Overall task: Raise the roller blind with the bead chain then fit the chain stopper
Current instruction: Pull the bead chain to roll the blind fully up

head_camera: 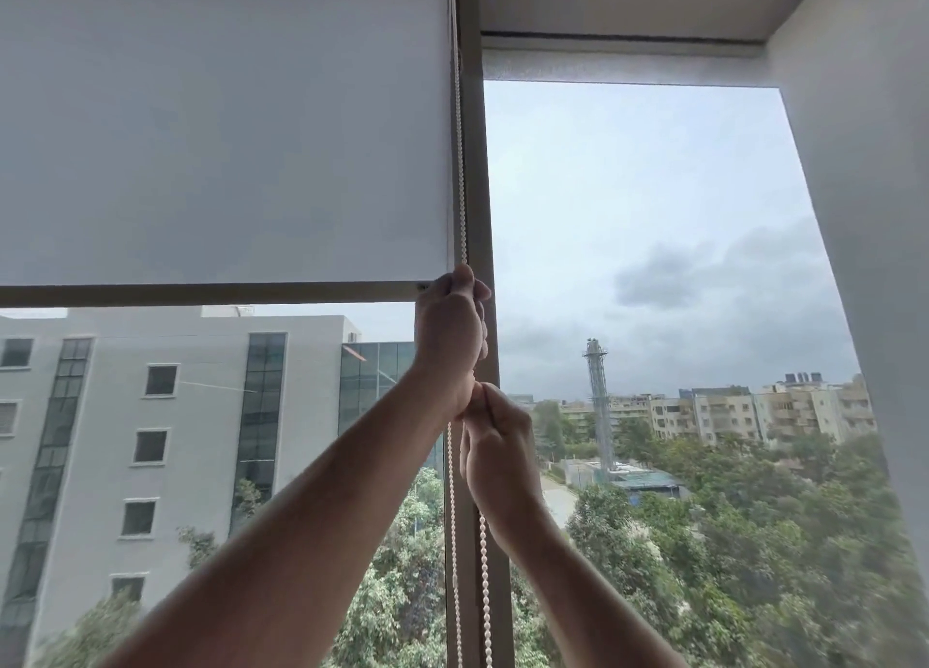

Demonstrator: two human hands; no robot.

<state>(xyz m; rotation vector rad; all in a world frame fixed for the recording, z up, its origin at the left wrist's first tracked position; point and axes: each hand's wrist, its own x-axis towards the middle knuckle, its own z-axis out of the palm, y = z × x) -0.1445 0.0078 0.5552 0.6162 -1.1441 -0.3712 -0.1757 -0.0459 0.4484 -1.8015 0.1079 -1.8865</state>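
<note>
A white roller blind [221, 124] covers the upper half of the left window pane, its bottom bar [201, 295] about mid-height. A white bead chain [459, 165] hangs along the blind's right edge beside the window mullion [478, 165]. My left hand [450, 335] is closed around the chain just below the bottom bar. Directly under it my right hand [497, 456] grips the chain too. Two strands of the chain hang below my hands. No chain stopper shows.
A second blind [623, 67] on the right pane is rolled almost fully up. A white wall [864, 215] borders the window on the right. Buildings, trees and a tower lie outside the glass.
</note>
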